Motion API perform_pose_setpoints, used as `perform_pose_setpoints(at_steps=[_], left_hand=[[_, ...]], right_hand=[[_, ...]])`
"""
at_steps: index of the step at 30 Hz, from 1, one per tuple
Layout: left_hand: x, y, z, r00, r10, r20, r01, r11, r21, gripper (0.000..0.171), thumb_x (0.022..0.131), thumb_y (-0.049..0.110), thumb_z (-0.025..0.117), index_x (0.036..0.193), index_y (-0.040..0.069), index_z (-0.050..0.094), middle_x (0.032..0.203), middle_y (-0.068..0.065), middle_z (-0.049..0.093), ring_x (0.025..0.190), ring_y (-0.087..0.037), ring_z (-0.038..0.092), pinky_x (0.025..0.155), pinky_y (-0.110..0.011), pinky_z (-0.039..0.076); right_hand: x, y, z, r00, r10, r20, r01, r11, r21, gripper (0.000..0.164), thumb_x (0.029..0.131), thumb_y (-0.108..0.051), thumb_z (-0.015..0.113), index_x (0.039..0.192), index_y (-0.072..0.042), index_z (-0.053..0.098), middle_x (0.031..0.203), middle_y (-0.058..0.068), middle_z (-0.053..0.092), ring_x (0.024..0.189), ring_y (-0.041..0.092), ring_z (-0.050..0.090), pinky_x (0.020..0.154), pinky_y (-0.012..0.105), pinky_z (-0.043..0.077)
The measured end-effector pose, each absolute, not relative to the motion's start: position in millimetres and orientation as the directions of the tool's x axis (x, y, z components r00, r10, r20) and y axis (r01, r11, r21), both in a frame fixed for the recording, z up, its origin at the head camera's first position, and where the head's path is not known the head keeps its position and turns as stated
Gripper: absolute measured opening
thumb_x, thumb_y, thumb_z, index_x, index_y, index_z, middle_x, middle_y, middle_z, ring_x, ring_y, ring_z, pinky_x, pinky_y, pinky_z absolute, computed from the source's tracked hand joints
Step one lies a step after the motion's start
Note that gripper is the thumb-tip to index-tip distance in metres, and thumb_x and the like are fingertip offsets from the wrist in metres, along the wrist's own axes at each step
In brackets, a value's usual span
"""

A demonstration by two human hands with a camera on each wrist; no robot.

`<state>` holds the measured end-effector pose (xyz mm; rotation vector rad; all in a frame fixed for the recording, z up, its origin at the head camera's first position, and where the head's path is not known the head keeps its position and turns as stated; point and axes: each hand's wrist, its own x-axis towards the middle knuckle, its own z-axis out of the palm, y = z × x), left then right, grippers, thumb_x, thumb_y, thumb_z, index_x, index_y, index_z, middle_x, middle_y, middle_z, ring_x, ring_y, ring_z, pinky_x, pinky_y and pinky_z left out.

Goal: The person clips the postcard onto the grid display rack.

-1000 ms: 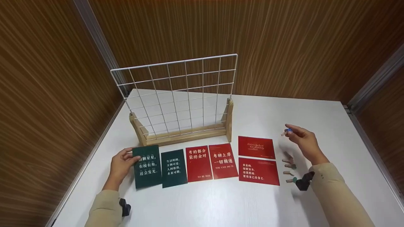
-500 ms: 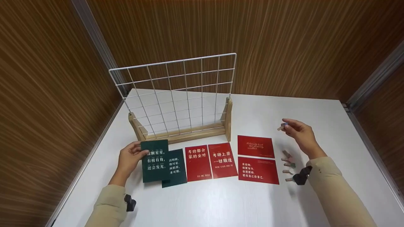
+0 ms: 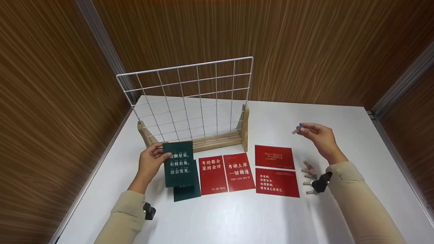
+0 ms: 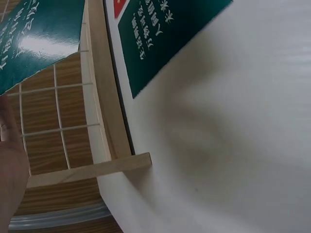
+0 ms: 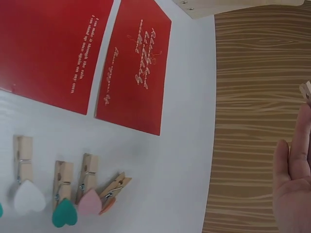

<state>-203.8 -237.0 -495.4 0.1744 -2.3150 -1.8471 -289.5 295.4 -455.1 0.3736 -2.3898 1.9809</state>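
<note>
My left hand [image 3: 151, 161] pinches a dark green card [image 3: 178, 166] with white lettering by its left edge. The card is raised above the table and partly covers a second green card [image 3: 187, 191] lying there; in the left wrist view a gap shows between the held card [image 4: 41, 41] and the lying one [image 4: 165, 39]. Out to the right, my right hand [image 3: 320, 137] pinches a small wooden clothespin [image 3: 297, 129] with a blue ornament, held in the air. Only the clothespin's tip [image 5: 306, 91] shows in the right wrist view.
Behind the cards stands a white wire grid [image 3: 200, 98] in a wooden base [image 3: 217, 142]. Two upright red cards [image 3: 213, 176] and two sideways red cards [image 3: 277, 183] lie in the middle. Several clothespins with heart ornaments [image 5: 64, 212] lie right of them.
My left hand has lifted the green card and carried it rightward and up, over the neighbouring green card. The right hand, with the clothespin, has shifted slightly left and farther back.
</note>
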Motion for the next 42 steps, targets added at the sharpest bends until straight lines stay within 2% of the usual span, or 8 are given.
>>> perform_pose_setpoints(at_steps=[7,15,25,31,42], left_hand=[[-214,-214,-480,-0.979,-0.165,0.121,0.092,0.174,0.980,0.039,0.082,-0.002,0.071,0.120,0.001,0.061,0.096,-0.013,0.068,0.084,-0.017,0.067,0.076,-0.027,0.055],[-224,-191,-465,-0.969,-0.170,0.179,0.147,0.187,0.971,0.036,0.081,-0.001,0.073,0.115,0.001,0.064,0.094,-0.011,0.069,0.081,-0.014,0.066,0.070,-0.024,0.055],[-237,-165,-447,-0.956,-0.141,0.258,0.235,0.161,0.959,0.037,0.080,-0.001,0.074,0.116,0.000,0.064,0.094,-0.012,0.069,0.081,-0.016,0.066,0.069,-0.025,0.054],[-246,-153,-435,-0.949,-0.136,0.286,0.258,0.188,0.948,0.037,0.081,0.002,0.074,0.115,-0.001,0.063,0.095,-0.011,0.068,0.083,-0.017,0.065,0.072,-0.025,0.054],[-256,-136,-422,-0.922,-0.101,0.374,0.343,0.235,0.909,0.030,0.081,0.006,0.076,0.108,-0.001,0.064,0.095,-0.009,0.068,0.088,-0.019,0.064,0.077,-0.028,0.053]], right_hand=[[-306,295,-460,-0.964,-0.179,0.198,-0.230,0.181,-0.956,0.029,0.092,-0.013,0.063,0.118,0.000,0.064,0.105,0.008,0.069,0.098,0.012,0.065,0.089,0.018,0.046],[-313,289,-445,-0.955,-0.198,0.219,-0.249,0.142,-0.958,0.031,0.089,-0.008,0.066,0.118,0.003,0.064,0.103,0.008,0.070,0.094,0.013,0.067,0.088,0.020,0.047],[-318,276,-426,-0.953,-0.208,0.219,-0.257,0.176,-0.950,0.028,0.090,-0.010,0.066,0.117,-0.001,0.066,0.104,0.008,0.070,0.095,0.013,0.066,0.088,0.020,0.047],[-325,263,-412,-0.959,-0.169,0.227,-0.262,0.226,-0.938,0.029,0.089,-0.017,0.068,0.115,-0.005,0.068,0.104,0.004,0.069,0.093,0.012,0.066,0.081,0.021,0.051],[-333,239,-377,-0.944,-0.192,0.269,-0.314,0.263,-0.913,0.030,0.090,-0.017,0.067,0.116,-0.002,0.067,0.101,0.003,0.070,0.091,0.011,0.066,0.080,0.023,0.052]])
